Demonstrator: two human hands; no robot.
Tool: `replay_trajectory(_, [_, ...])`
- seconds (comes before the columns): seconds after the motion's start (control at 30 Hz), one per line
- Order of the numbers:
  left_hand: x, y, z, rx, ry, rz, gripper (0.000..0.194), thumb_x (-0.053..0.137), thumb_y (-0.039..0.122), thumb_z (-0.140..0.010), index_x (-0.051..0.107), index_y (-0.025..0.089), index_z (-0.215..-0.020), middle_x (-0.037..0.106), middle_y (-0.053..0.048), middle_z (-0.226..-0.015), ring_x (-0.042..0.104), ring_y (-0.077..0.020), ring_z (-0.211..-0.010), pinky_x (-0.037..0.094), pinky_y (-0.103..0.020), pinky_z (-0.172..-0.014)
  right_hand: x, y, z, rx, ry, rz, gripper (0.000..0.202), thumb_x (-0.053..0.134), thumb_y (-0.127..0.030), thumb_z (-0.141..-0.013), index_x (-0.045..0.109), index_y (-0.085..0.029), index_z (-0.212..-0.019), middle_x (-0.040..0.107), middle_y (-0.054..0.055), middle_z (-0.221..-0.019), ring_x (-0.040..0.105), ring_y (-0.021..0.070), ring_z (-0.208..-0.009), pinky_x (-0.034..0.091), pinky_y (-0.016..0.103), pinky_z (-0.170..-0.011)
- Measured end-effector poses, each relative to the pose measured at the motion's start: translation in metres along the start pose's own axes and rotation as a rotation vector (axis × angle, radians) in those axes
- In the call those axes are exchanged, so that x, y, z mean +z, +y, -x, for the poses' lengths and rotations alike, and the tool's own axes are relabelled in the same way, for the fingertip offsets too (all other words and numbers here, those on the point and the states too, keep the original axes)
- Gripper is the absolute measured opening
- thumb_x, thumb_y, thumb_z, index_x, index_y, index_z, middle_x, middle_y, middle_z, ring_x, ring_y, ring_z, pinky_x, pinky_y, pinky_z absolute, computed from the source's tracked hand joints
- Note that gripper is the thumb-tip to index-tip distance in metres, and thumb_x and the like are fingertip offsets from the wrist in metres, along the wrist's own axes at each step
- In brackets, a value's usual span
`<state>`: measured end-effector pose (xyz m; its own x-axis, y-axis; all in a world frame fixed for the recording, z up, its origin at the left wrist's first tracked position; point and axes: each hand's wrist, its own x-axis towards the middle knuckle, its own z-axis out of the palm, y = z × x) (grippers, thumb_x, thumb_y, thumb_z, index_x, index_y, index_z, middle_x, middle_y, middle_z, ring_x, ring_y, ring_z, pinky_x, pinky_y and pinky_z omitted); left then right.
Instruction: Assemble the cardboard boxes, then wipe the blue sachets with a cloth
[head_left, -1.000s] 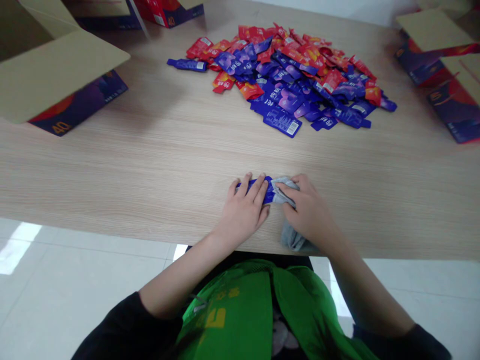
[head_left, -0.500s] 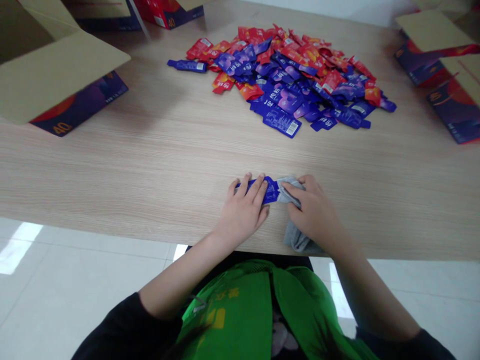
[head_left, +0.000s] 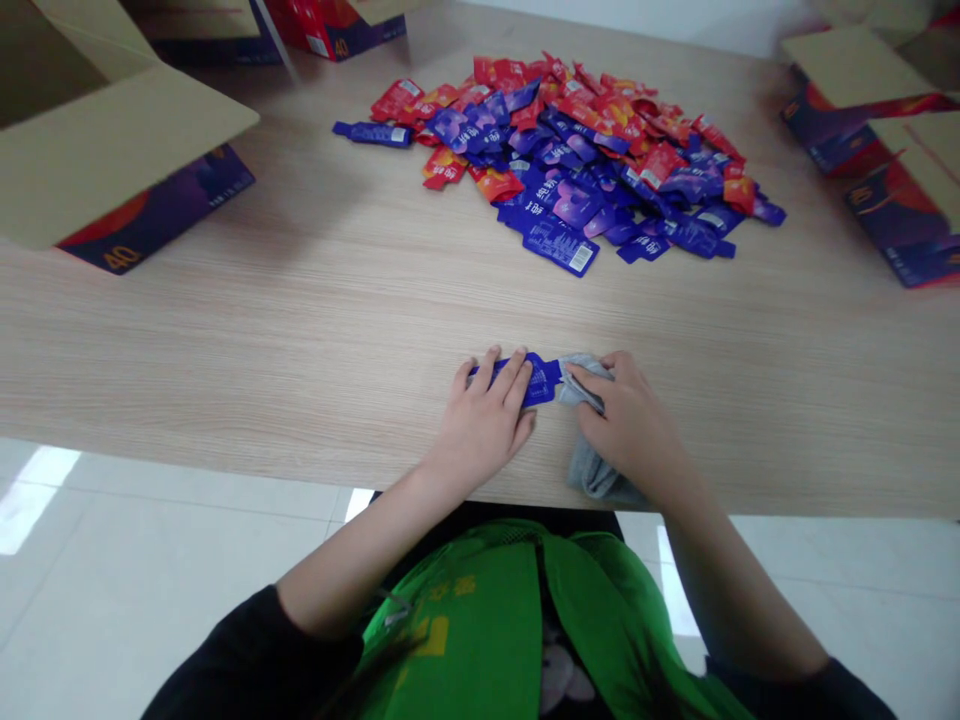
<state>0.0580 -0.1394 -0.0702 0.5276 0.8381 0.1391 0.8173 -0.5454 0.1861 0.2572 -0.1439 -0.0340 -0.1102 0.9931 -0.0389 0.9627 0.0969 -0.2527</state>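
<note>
A blue sachet (head_left: 541, 382) with a narrow neck lies flat on the table, its neck pointing right. My left hand (head_left: 484, 410) rests over its left part, fingers stretched out and spread, pressing it down. Bunched in the closed fingers of my right hand (head_left: 626, 415) is a grey cloth (head_left: 583, 375). The cloth's front edge sits right at the sachet's neck; whether they touch I cannot tell. A folded part of the cloth hangs down towards the table's near edge.
Farther back on the wooden table (head_left: 300, 340) lies a heap of red sachets (head_left: 615, 105) and blue sachets (head_left: 577, 195). One blue sachet (head_left: 373, 133) lies at the heap's left. An open carton (head_left: 157, 215) stands at left, with more cartons (head_left: 907, 215) at right and behind.
The grey cloth in my right hand has slid slightly right, so more of the sachet's neck shows. My left hand stays on the sachet. The view has shifted a little.
</note>
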Motion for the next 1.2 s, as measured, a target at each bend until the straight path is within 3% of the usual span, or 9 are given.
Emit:
replay_trajectory(0.17, [-0.001,0.0,0.0,-0.012,-0.011,0.009,0.056,0.043,0.038,-0.103,0.048,0.011,-0.152,0.039,-0.011,-0.163,0.036,-0.0368,-0.148,0.032,-0.056,-0.118,0.004,-0.008,0.008,-0.054,-0.02,-0.035,0.051,0.051,-0.016,-0.086,0.069,-0.021,-0.133,0.054,0.016,-0.123,0.059,0.0309,-0.111,0.056,0.043,-0.084])
replay_trajectory(0.27, [-0.001,0.001,0.0,-0.01,-0.021,0.011,0.056,0.042,0.038,-0.103,0.048,0.011,-0.152,0.038,-0.01,-0.164,0.035,-0.0378,-0.149,0.032,-0.056,-0.118,0.007,-0.003,0.009,-0.012,-0.034,-0.038,0.052,0.051,-0.016,-0.087,0.069,-0.022,-0.135,0.054,0.016,-0.124,0.06,0.0312,-0.111,0.056,0.045,-0.087])
replay_trajectory(0.43, [-0.001,0.0,-0.001,-0.001,-0.013,0.013,0.056,0.043,0.038,-0.103,0.048,0.01,-0.151,0.039,-0.01,-0.163,0.037,-0.0389,-0.148,0.033,-0.057,-0.117,-0.002,0.01,0.0,0.024,-0.064,-0.062,0.05,0.051,-0.017,-0.088,0.07,-0.022,-0.133,0.054,0.014,-0.121,0.06,0.0307,-0.113,0.055,0.047,-0.093])
replay_trajectory(0.53, [-0.002,0.0,-0.001,0.0,-0.003,0.011,0.056,0.044,0.037,-0.103,0.049,0.009,-0.151,0.041,-0.012,-0.162,0.038,-0.039,-0.147,0.034,-0.057,-0.116,-0.007,0.006,-0.005,-0.008,-0.072,-0.068,0.05,0.05,-0.016,-0.087,0.07,-0.019,-0.132,0.054,0.015,-0.121,0.06,0.0304,-0.114,0.054,0.046,-0.096])
replay_trajectory(0.73, [-0.002,-0.001,0.0,0.008,-0.011,0.007,0.058,0.044,0.038,-0.103,0.046,0.009,-0.153,0.04,-0.011,-0.163,0.037,-0.0383,-0.148,0.033,-0.057,-0.117,0.007,-0.012,-0.006,-0.055,-0.034,-0.099,0.053,0.051,-0.017,-0.086,0.068,-0.02,-0.135,0.053,0.016,-0.125,0.06,0.0313,-0.115,0.056,0.044,-0.092])
replay_trajectory(0.93, [-0.001,0.0,0.0,-0.003,-0.012,-0.006,0.057,0.044,0.039,-0.103,0.048,0.01,-0.151,0.04,-0.011,-0.163,0.037,-0.0379,-0.148,0.033,-0.056,-0.117,0.006,-0.001,-0.006,0.043,-0.013,-0.046,0.053,0.051,-0.02,-0.086,0.068,-0.02,-0.136,0.053,0.016,-0.122,0.061,0.0331,-0.109,0.057,0.048,-0.087])
replay_trajectory(1.1, [-0.003,0.0,-0.001,-0.002,-0.032,-0.008,0.057,0.042,0.039,-0.104,0.047,0.011,-0.153,0.039,-0.009,-0.163,0.036,-0.0368,-0.149,0.033,-0.055,-0.118,0.012,-0.007,0.002,-0.069,0.031,-0.134,0.053,0.052,-0.018,-0.084,0.07,-0.02,-0.134,0.054,0.016,-0.123,0.061,0.0308,-0.111,0.056,0.045,-0.091])
replay_trajectory(1.2, [-0.005,0.001,0.0,-0.017,-0.041,-0.014,0.055,0.04,0.037,-0.104,0.046,0.012,-0.153,0.039,-0.008,-0.164,0.037,-0.036,-0.148,0.033,-0.056,-0.118,0.017,-0.008,-0.001,-0.045,0.008,-0.155,0.052,0.053,-0.017,-0.083,0.071,-0.02,-0.131,0.054,0.016,-0.123,0.06,0.0311,-0.111,0.056,0.046,-0.093])
